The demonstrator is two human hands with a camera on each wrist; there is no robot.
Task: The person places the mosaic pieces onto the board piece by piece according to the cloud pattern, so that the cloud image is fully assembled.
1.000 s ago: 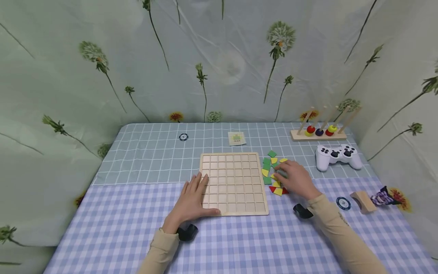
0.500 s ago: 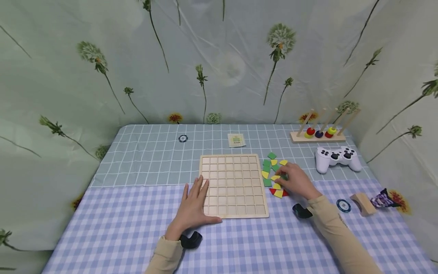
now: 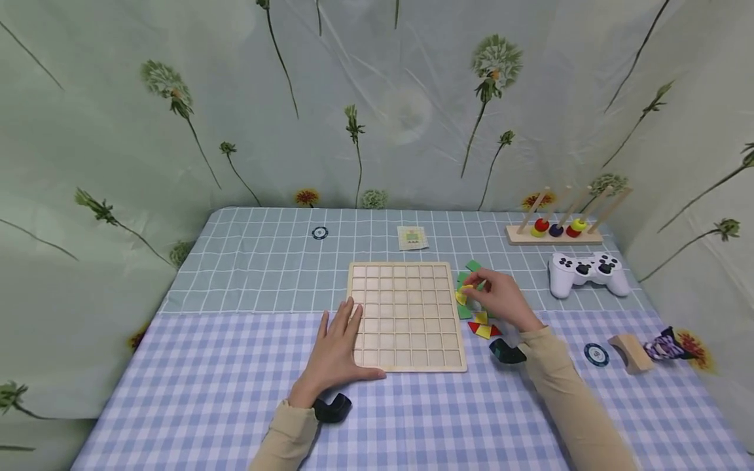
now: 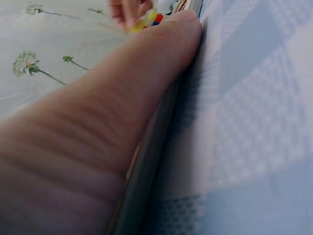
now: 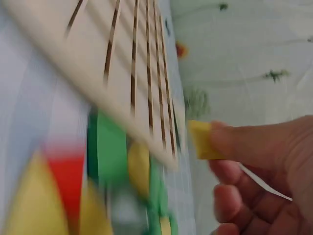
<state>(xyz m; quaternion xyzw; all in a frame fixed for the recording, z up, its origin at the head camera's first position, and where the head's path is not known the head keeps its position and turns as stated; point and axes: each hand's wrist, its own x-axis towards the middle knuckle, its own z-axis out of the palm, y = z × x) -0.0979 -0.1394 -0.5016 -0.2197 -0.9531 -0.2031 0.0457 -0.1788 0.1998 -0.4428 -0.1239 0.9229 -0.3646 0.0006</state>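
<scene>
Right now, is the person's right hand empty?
No, the right wrist view shows the right hand pinching a yellow piece.

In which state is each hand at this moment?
Left hand: open, touching the board.
Right hand: closed, holding a yellow piece.

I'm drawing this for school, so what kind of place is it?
It looks like a play table, probably indoors: there's a board with little squares, colored tiles beside it, and a game controller.
</scene>
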